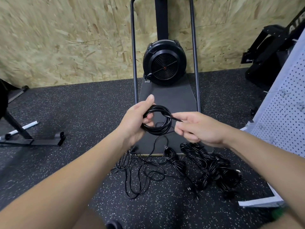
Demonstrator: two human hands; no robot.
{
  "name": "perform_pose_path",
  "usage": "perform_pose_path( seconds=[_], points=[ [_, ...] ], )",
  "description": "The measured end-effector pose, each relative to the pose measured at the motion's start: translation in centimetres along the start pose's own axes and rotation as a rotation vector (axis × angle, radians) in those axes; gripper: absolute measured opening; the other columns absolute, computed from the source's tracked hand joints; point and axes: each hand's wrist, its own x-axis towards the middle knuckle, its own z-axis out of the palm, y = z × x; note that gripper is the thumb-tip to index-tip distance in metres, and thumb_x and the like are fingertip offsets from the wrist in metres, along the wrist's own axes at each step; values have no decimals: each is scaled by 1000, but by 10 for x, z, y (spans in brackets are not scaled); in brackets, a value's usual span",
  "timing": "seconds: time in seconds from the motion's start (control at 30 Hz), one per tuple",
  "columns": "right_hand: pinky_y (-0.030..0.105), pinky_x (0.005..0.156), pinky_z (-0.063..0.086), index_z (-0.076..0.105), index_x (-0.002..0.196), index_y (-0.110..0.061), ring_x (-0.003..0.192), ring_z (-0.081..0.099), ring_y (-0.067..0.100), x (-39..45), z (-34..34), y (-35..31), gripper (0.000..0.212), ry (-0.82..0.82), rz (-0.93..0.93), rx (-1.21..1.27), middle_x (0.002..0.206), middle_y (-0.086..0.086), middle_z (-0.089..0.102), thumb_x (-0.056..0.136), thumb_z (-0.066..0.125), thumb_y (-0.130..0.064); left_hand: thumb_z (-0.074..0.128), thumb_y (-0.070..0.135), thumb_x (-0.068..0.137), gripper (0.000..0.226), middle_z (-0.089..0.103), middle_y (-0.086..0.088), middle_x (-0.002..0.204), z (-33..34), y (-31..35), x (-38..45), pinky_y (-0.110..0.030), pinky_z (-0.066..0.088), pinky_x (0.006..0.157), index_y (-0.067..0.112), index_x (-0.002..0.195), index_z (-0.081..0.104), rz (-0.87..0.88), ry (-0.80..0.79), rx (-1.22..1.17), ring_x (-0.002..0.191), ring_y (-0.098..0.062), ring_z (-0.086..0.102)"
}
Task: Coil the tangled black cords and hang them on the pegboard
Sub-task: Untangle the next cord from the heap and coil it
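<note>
Gripping one coil (156, 120), two hands (200, 128).

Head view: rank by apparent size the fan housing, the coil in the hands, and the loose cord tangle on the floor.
1. loose cord tangle and fan housing: similar spread, not ranked; the tangle lies nearer the camera.
2. coil, smallest, gripped by the left hand, the right hand pinching its strand.

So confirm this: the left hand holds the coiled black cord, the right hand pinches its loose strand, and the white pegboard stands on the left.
One detail is wrong. In the head view the white pegboard stands on the right. The left hand does hold the coiled black cord, and the right hand pinches its loose strand.
</note>
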Motion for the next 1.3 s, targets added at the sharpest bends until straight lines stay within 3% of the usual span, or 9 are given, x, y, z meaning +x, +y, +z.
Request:
perform_pose_path(
  seconds=[0.17,0.27,0.43,0.57,0.67,0.87,0.97,1.17,1.3],
  points=[
    [29,52,18,70,139,-24,58,17,15,3,0,-5,30,172,-66,36,74,0,29,117,51,-29,78,11,97,23,49,4,76,1,-11,1,-24,41,64,10,117,66,99,-114,-132,59,-8,38],
    [19,49,28,78,128,-20,46,33,5,3,9,-8,24,281,-94,-68,61,-15,42,110,67,-31,75,20,101,29,64,0,89,8,-22,-4,-30,48,79,10,128,69,119,-64,-69,73,-13,54],
    [6,54,39,78,114,-16,50,58,-12,0,-6,-13,14,308,-71,-360,52,-31,59,110,66,-21,62,45,111,26,78,5,103,-3,-29,-8,-37,56,91,25,122,72,312,-49,846,93,-13,71],
    [19,57,35,77,100,-20,47,53,-2,0,-10,-6,14,120,29,-529,54,-20,59,108,69,-28,87,36,93,79,68,17,128,-10,-24,-13,-29,52,107,41,158,44,264,-200,1130,116,-4,68],
    [33,49,21,74,103,-9,47,31,16,2,-7,1,20,-10,24,-349,63,10,38,108,70,-27,81,22,97,66,69,19,118,10,-32,-26,-32,54,95,41,150,47,408,-247,1294,100,-7,68],
    [42,57,17,82,112,-14,57,20,21,-4,-24,-4,22,71,-82,-55,64,7,36,102,76,-33,77,28,104,20,76,9,104,8,-8,-23,-41,62,77,29,121,66,397,-283,981,78,-17,73],
    [44,58,20,83,105,-14,56,25,22,-7,-29,-4,19,111,-98,-169,60,3,40,108,70,-27,76,26,105,14,73,3,90,6,-1,-24,-38,61,62,25,118,72,400,-288,935,64,-31,68],
    [42,59,27,77,88,-18,60,32,24,-6,-31,-2,29,137,-118,-376,62,5,42,111,60,-24,67,37,110,11,69,2,76,5,-7,-20,-29,54,61,27,114,71,450,-190,1088,59,-16,68],
    [25,72,40,81,101,-36,75,54,8,-3,-31,7,22,138,-147,-578,96,-6,63,112,62,-33,63,42,111,16,64,3,70,1,-8,-20,-30,48,60,27,111,69,459,-115,1181,62,-12,62]
  ],
)
